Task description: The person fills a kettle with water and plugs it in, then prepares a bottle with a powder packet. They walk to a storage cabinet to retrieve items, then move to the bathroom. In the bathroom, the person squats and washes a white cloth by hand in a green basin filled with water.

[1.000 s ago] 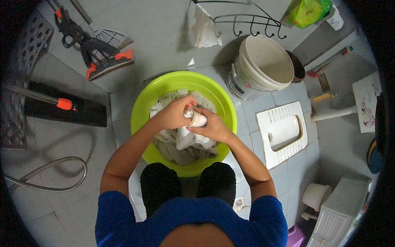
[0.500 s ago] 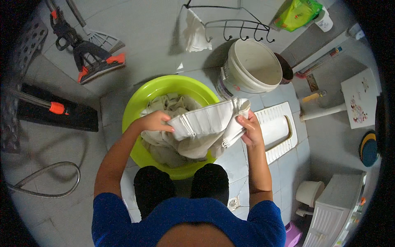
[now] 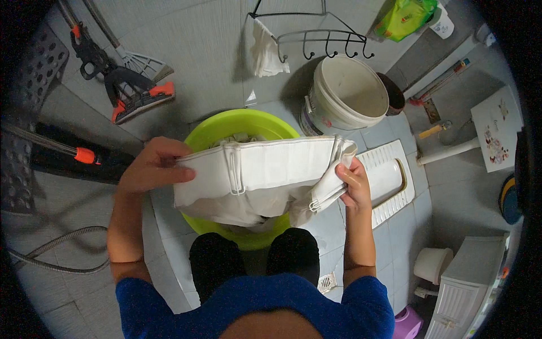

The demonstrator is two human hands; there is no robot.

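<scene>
A pair of off-white trousers (image 3: 279,164) is stretched by its waistband between my two hands, belt loops showing. My left hand (image 3: 155,166) pinches one end of the waistband. At the other end, my right hand (image 3: 355,183) grips a bunched part of it. The trousers hang over a lime-green tub (image 3: 217,121) and hide much of its inside. More pale cloth shows in the tub at the far side; whether it joins the trousers is hidden.
A white bucket (image 3: 354,99) stands beyond the tub, below a black hook rack (image 3: 324,42). To the right is a white squat toilet (image 3: 389,169). A metal hose (image 3: 62,243) and a mop (image 3: 121,85) are at left. A floor drain (image 3: 326,282) lies near my knee.
My left hand has moved left and the waistband is now pulled out wider and straighter. The right hand still holds its end. More of the tub is covered by the trousers.
</scene>
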